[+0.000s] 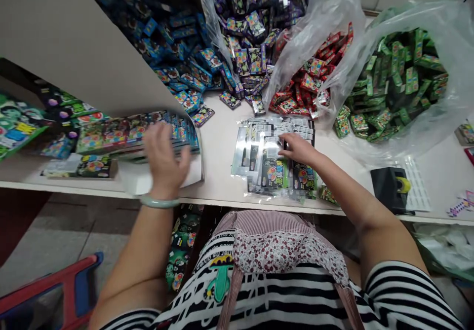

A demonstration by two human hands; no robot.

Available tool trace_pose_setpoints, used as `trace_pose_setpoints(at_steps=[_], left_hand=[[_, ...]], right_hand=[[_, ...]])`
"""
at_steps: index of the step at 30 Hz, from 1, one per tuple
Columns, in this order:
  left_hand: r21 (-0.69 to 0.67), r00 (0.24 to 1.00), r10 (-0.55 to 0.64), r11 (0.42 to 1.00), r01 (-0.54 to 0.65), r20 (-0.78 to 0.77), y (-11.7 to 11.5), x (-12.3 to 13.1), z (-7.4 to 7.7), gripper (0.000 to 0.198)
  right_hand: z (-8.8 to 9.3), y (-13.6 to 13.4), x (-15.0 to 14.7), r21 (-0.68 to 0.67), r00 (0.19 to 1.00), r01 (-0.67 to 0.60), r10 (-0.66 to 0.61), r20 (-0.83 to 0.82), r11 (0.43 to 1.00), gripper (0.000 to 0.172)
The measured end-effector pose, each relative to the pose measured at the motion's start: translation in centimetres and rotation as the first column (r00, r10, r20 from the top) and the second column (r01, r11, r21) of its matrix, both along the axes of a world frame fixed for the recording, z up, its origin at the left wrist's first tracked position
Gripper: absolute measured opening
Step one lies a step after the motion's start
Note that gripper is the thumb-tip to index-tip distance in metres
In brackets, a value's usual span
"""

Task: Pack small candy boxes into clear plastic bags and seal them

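Note:
My left hand (164, 160) reaches over a row of colourful printed cards (126, 131) lying on the table's left side; its fingers are blurred by motion and curl down toward the cards. My right hand (298, 147) rests on a pile of clear plastic sleeves (259, 145), fingers pinched on the top sleeve. Some sleeves in the pile hold green printed packs (276, 174).
Small boxes lie heaped at the back: blue ones (177, 49), purple ones (252, 29) in a bag, red ones (309, 81) in a bag, green ones (398, 81) in a bag. A black tape dispenser (390, 187) stands right. A red stool (48, 290) is below left.

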State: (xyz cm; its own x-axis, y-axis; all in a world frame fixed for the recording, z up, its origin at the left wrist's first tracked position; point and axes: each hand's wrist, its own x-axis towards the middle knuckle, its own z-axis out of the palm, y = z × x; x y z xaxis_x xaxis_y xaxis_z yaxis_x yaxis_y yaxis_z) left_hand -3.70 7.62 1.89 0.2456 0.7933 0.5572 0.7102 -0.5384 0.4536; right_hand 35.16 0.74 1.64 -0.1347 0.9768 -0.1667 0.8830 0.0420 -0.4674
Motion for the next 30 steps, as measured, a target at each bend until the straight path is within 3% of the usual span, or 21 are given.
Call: trace_pose_setpoints(at_steps=[1,3,5,8,14,17,19,20,22,24,27,30], left_hand=[[-0.09,0.993,-0.113,0.989,0.115,0.02,-1.2,2.4,-0.5,0.068],[-0.344,0.932,-0.364,0.875,0.341,-0.002,-3.8,7.5,-1.7,0.066],[-0.544,0.87,-0.484,0.757,0.362,-0.096,-6.3,11.8,-2.8,0.076],[-0.651,0.817,-0.535,0.702,0.29,-0.212,-8.4,15.2,-4.2,0.094],[-0.674,0.821,-0.535,0.683,0.281,-0.199,-8.3,14.9,-5.4,0.104],[-0.66,0.873,-0.472,0.697,0.281,-0.127,-8.5,14.8,-5.2,0.105],[-0.613,0.937,-0.349,0.734,0.293,0.031,-8.6,14.6,-4.7,0.09],[-0.589,0.949,-0.28,0.747,0.31,0.144,-8.4,14.4,-4.3,0.075],[-0.546,0.917,-0.19,0.754,0.365,0.351,-7.8,13.6,-3.3,0.045],[-0.491,0.879,-0.209,0.763,0.421,0.428,-6.9,12.7,-2.0,0.025],[-0.364,0.88,-0.36,0.81,0.46,0.31,-5.7,11.5,0.0,0.019],[-0.244,0.877,-0.473,0.843,0.479,0.085,-5.4,11.3,1.7,0.027]], right_hand=[[0.0,0.5,-0.5,-0.007,0.998,-0.046,0.046,0.036,0.999,0.073],[-0.1,1.4,-1.7,-0.064,0.987,-0.095,0.102,0.12,0.993,0.099],[-0.1,1.8,-3.0,-0.103,0.97,-0.099,0.119,0.211,0.99,0.108],[0.0,1.8,-4.5,-0.101,0.945,-0.107,0.133,0.3,0.989,0.095],[0.0,2.5,-5.2,-0.108,0.949,-0.069,0.099,0.298,0.992,0.067],[0.7,3.3,-4.8,-0.081,0.975,-0.032,0.048,0.217,0.996,0.035],[2.0,3.4,-4.3,-0.049,0.985,-0.019,0.027,0.17,0.999,0.014],[2.8,3.2,-4.0,-0.022,0.991,-0.009,0.012,0.133,1.0,0.012],[4.6,2.6,-3.3,0.028,1.0,0.022,-0.022,-0.005,0.999,0.016],[6.2,1.8,-2.7,-0.031,0.977,-0.007,0.0,-0.211,1.0,0.018],[7.4,0.6,-2.2,-0.241,0.864,-0.163,0.02,-0.503,0.957,0.018],[7.3,-0.3,-2.4,-0.297,0.749,-0.08,-0.139,-0.648,0.952,0.026]])
